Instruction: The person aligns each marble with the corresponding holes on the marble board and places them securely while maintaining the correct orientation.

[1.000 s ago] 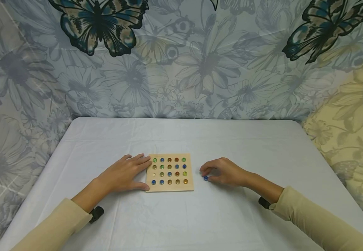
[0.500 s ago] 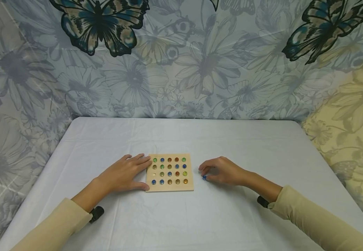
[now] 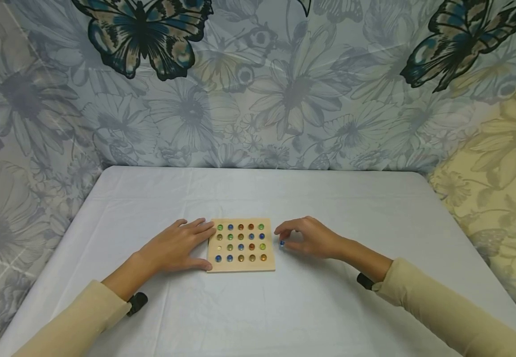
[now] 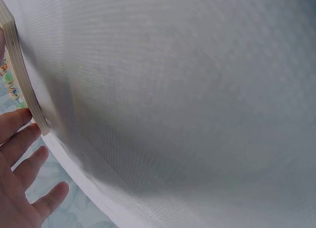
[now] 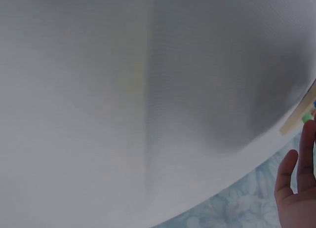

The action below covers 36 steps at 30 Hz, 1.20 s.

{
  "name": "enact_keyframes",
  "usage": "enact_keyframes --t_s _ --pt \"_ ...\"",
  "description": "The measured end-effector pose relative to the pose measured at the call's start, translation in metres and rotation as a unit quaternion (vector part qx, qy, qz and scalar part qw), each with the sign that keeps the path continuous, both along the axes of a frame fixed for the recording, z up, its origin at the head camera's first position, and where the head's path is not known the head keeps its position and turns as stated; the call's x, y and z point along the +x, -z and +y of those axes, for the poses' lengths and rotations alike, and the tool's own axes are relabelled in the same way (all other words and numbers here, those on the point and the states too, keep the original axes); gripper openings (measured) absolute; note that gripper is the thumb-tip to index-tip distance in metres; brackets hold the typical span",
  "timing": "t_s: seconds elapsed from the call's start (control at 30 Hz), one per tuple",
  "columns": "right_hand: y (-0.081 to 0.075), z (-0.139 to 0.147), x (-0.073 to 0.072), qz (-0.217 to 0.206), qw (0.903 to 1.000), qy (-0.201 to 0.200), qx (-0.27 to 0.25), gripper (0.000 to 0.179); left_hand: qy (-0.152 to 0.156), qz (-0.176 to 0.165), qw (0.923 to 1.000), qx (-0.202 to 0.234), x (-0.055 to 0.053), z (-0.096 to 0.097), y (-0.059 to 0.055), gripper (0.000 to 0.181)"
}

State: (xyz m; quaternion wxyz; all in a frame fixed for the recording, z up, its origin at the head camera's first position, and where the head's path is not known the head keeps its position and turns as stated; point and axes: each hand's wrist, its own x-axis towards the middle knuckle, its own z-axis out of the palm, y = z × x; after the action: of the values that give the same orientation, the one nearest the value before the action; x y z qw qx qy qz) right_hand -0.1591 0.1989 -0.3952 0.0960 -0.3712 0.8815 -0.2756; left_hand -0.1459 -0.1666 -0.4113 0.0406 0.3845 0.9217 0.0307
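Note:
A square wooden board [image 3: 246, 266] lies on the white-covered table, with rows of glass marbles in blue, green, amber and red set in its top. My left hand [image 3: 178, 249] is spread along the board's left side, thumb at the near corner and fingertips on the far part of that edge. In the left wrist view, straight fingertips [image 4: 16, 120] touch the board's layered side [image 4: 25, 75]. Just right of the board, my right hand [image 3: 313, 239] pinches a blue marble [image 3: 282, 243] between thumb and finger. The right wrist view hides that marble.
A white cloth [image 3: 186, 312] covers the table and shows faint creases. Behind it hangs a floral fabric backdrop [image 3: 258, 114] with large butterflies. Each wrist carries a small black camera, one below the left cuff [image 3: 137, 303] and one by the right cuff [image 3: 391, 280].
My right hand has moved left and slightly away from me with the blue marble, closer to the board's right edge. The left hand and the board have stayed put.

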Motion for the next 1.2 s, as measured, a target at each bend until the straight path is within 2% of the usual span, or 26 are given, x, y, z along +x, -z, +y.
enact_keyframes --t_s 0.23,0.5,0.93,1.2 --pt "-0.001 -0.019 -0.004 0.005 0.9998 -0.008 -0.014 0.034 0.001 -0.006 1.0 0.007 -0.001 0.001 -0.001 0.092" --pt "-0.002 -0.045 -0.006 0.01 0.9994 -0.024 -0.023 0.033 -0.006 -0.014 0.9999 -0.003 0.0 0.001 -0.001 0.092" --pt "-0.001 -0.081 -0.007 -0.009 0.9977 -0.05 -0.045 0.028 -0.004 -0.01 0.9999 -0.008 0.0 0.001 -0.002 0.091" --pt "0.001 -0.099 -0.006 -0.011 0.9981 -0.054 -0.029 0.026 -0.004 -0.014 0.9999 -0.002 0.0 0.0 -0.003 0.091"
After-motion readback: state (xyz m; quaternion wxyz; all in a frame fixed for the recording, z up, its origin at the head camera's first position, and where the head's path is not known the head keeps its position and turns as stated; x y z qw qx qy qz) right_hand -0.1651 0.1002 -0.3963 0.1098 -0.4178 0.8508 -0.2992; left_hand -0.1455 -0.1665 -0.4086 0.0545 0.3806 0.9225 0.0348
